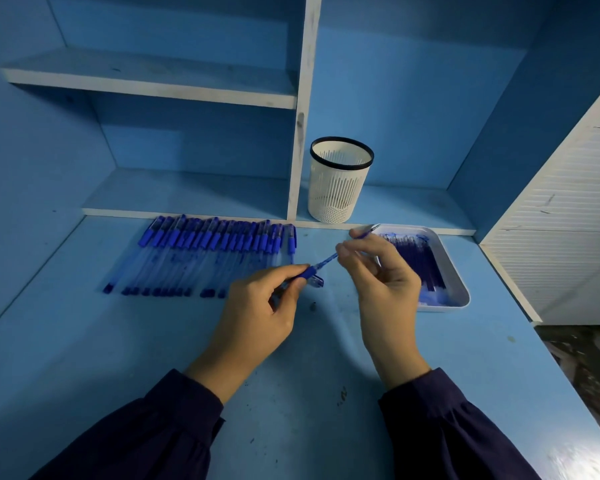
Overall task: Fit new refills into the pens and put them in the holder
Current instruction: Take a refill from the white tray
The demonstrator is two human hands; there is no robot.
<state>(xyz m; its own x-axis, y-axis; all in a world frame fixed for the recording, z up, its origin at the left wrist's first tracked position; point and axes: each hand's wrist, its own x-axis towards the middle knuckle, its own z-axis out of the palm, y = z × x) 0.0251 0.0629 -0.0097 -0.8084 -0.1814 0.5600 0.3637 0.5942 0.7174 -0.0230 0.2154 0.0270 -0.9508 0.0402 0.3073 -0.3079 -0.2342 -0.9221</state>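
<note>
Nearest the camera, two dark sleeves (146, 427) reach over the blue table (291, 393). The left hand (257, 313) has its thumb and fingers (293, 271) curled round the lower end of a blue pen (310, 273), pinching it just above the table. The right hand (385, 282) is raised a little beside it. Its fingertips pinch a slim blue refill (328, 260) that slants up and away, with its far tip showing past the fingers near the tray corner. The refill meets the pen end to end, so this looks like the fitting step for one pen (whether the refill is partly seated or only lined up I cannot tell).

Just behind the right hand, a pale tray (461, 289) holds a batch of loose refills (420, 261). To the left, beyond the left hand, a long row of pens (205, 251) lies side by side, caps toward the back.

Farthest back, the white slatted holder (336, 188) stands upright on the low ledge, right of the white shelf divider (300, 133). Nothing pokes above its black rim, and what shows through the slats looks bare.

Judging from this, the task is at its very start. No pen is in the holder, one is in hand, and the whole row has yet to be refilled and moved there.
</note>
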